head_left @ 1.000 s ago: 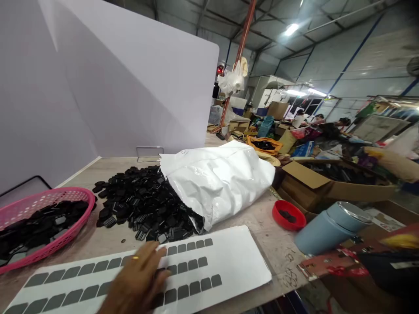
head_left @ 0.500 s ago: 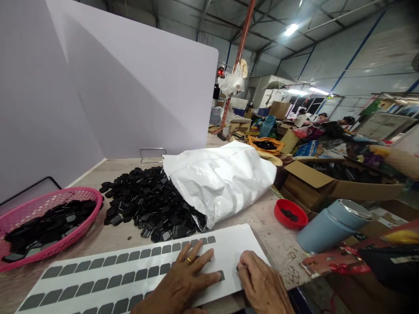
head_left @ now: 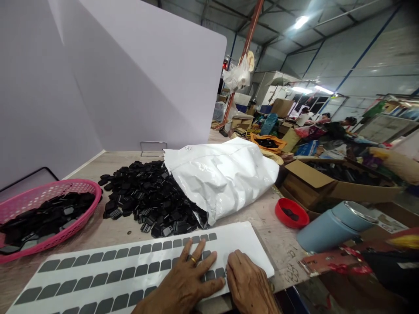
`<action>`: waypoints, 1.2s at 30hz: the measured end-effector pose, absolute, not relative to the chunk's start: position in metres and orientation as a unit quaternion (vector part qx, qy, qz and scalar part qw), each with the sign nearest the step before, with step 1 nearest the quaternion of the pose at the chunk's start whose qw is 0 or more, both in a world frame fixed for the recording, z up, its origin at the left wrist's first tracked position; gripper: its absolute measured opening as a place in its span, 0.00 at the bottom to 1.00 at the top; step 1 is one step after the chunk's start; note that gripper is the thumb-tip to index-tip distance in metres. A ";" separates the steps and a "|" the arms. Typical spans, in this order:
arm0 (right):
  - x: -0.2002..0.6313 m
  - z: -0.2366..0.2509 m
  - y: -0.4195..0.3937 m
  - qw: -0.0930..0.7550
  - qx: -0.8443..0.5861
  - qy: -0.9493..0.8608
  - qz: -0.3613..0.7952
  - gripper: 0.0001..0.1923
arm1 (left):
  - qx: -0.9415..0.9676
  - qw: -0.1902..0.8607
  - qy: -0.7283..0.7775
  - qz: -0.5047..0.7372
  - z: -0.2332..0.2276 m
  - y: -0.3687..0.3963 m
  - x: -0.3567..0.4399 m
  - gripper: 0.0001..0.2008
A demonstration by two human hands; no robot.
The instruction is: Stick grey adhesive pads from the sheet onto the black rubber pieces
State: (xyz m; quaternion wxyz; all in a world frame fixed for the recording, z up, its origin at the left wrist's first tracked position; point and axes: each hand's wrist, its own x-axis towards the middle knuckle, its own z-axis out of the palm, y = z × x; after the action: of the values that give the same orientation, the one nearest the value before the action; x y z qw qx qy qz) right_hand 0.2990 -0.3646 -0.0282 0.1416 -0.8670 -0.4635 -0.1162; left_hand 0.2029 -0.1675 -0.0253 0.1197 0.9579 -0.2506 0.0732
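A white sheet [head_left: 240,233] with rows of dark grey rounded stickers [head_left: 134,250] lies at the table's front. My left hand [head_left: 193,279], a ring on one finger, rests flat on it with fingers spread over the right ends of the rows. Right beside its thumb is my right hand [head_left: 247,281], fingers curled and pressed together at the sheet by the end of a row. Whatever its fingertips hold is hidden. Behind the sheet is a heap of small black plastic pieces [head_left: 147,196], partly spilling from a white plastic bag [head_left: 225,174].
A pink basket [head_left: 94,198] of black pieces stands at left. On the right are a red bowl [head_left: 281,218] with a few dark pieces, a blue flask [head_left: 322,233] and an open cardboard box [head_left: 353,189]. A pale partition [head_left: 137,78] rises behind the heap.
My right hand has moved left along the sheet, up against my left thumb. The left hand stays spread in place. The camera view has shifted slightly.
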 end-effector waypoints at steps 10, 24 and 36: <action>0.303 -0.023 -0.363 0.135 -0.854 -0.492 -0.104 0.07 | 0.954 0.051 -0.253 0.152 -0.027 -0.172 0.202 0.32; 0.305 -0.014 -0.369 0.112 -0.875 -0.471 -0.006 0.08 | 0.955 0.187 -0.232 0.016 -0.006 -0.171 0.199 0.27; 0.302 -0.027 -0.368 0.157 -0.847 -0.497 -0.103 0.08 | 0.953 0.199 -0.206 -0.095 0.012 -0.175 0.204 0.37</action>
State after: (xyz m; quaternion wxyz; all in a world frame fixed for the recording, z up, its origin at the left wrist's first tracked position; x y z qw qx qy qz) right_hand 0.3023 -0.3682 -0.0267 0.1565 -0.8473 -0.4970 -0.1026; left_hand 0.2045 -0.1750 0.0116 0.1988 0.9533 -0.2064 -0.0954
